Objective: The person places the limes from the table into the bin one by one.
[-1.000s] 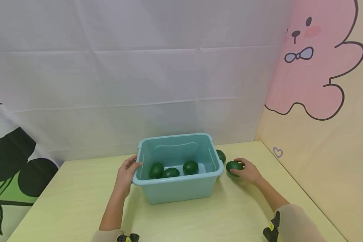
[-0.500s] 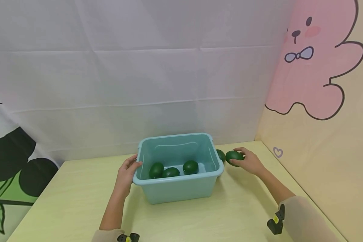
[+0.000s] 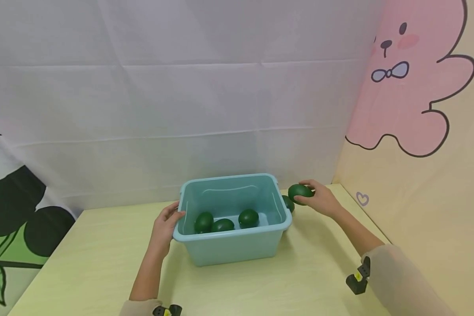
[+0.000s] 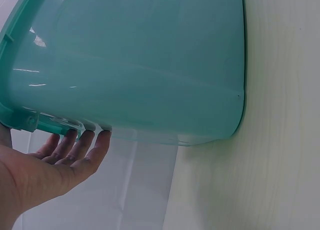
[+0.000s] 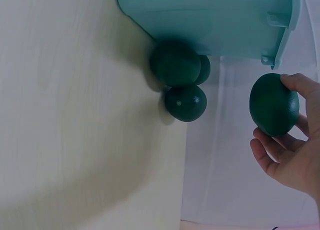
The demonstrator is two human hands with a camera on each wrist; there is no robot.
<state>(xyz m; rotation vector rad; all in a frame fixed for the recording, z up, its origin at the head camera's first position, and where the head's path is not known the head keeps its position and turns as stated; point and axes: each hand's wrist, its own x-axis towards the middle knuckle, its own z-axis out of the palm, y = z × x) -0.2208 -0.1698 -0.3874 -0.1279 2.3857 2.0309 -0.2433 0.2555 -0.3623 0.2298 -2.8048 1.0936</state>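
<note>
My left hand [image 3: 166, 226] holds the left rim of a light blue plastic bin [image 3: 237, 249], thumb over the edge. In the left wrist view its fingers [image 4: 90, 152] curl under that rim. Three dark green avocados lie on the bin's floor: one at left [image 3: 204, 222], one in the middle [image 3: 223, 225] and one at right [image 3: 249, 218]. Off the bin's right side, my right hand [image 3: 323, 199] grips another avocado [image 5: 274, 105] between thumb and fingers, raised above the table.
Against the bin's right outer wall, a few more avocados [image 5: 186, 103] cluster on the pale yellow table [image 3: 102, 263]. A white cloth [image 3: 181, 105] hangs behind the table. At right stands a beige wall [image 3: 418, 210] with a pink bear picture.
My right hand has lifted its avocado off the table, moving it back and slightly left toward the bin's far right corner. The left hand and the bin have stayed still.
</note>
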